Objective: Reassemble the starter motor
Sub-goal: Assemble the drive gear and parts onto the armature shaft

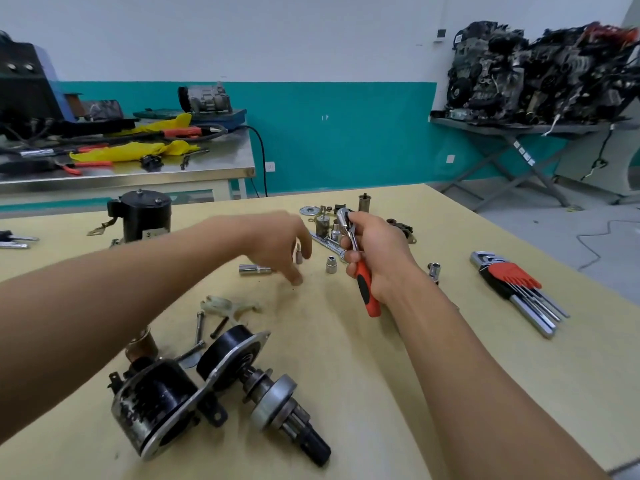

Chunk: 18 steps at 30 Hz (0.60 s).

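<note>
Ratchet (pixel 364 284) clamped in fingers of right hand (pixel 379 252), left hand (pixel 277 240) blurred over bit (pixel 299 254), grip unclear, long socket (pixel 252 269) partly hidden

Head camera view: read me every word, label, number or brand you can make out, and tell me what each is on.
No text here is legible.
Pale label low on the black cylindrical motor housing: too blurred to read.
White tags on the grey scissor-stand leg: too small.
White sticker on the black engine block: too small.
Red-handled ratchet wrench in the right hand: no marking shows.
</note>
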### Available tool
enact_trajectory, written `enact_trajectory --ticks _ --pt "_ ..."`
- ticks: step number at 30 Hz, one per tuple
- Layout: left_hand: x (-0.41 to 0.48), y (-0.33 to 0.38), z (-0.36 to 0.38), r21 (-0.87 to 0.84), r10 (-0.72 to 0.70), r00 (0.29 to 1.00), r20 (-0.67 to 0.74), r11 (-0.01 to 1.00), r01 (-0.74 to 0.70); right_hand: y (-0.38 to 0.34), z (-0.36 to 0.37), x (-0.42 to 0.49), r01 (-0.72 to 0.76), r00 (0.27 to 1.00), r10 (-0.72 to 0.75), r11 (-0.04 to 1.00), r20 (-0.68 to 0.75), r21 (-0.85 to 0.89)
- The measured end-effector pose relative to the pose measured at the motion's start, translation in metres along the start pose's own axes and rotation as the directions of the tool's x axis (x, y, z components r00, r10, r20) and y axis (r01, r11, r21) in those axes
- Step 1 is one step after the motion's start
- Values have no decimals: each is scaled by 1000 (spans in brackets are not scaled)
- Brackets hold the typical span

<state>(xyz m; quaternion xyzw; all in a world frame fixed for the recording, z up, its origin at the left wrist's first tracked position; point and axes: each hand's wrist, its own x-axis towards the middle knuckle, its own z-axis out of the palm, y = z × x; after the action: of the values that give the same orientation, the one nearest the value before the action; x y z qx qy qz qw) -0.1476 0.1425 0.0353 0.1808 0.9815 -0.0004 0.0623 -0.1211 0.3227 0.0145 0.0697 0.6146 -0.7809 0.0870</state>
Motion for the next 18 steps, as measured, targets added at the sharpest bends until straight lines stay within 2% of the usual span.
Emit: enact_trajectory --ticks 2,4,8,12,14,15,16,17,18 --pt "2 -8 -12 -69 -34 988 -153 997 24 0 2 0 -8 1000 8 1000 6 2" --pt "8 -14 -13 -55 -74 975 -208 996 64 0 4 -2 -16 1000 16 1000 13 7" --pt "23 -15 8 38 -79 995 -63 996 82 3 5 -5 -28 999 27 999 33 36" --pt "32 -10 13 33 -64 997 -37 997 66 5 6 -3 -17 998 15 1000 55 25" --pt "32 -9 9 39 -46 995 -92 998 50 5 6 -4 -14 994 10 999 106 31" --pt "29 -9 5 -12 -34 986 -162 999 32 5 7 -4 -18 989 12 999 147 45" --pt "23 -10 1 -145 -47 968 -247 989 12 5 7 -5 -30 981 17 997 191 68" --pt "13 -11 -2 -369 -104 944 -312 929 -19 4 7 -5 -46 973 23 994 230 98" --pt "3 -11 -5 -625 -179 929 -323 778 -68 3 7 -7 -63 964 25 989 264 136"
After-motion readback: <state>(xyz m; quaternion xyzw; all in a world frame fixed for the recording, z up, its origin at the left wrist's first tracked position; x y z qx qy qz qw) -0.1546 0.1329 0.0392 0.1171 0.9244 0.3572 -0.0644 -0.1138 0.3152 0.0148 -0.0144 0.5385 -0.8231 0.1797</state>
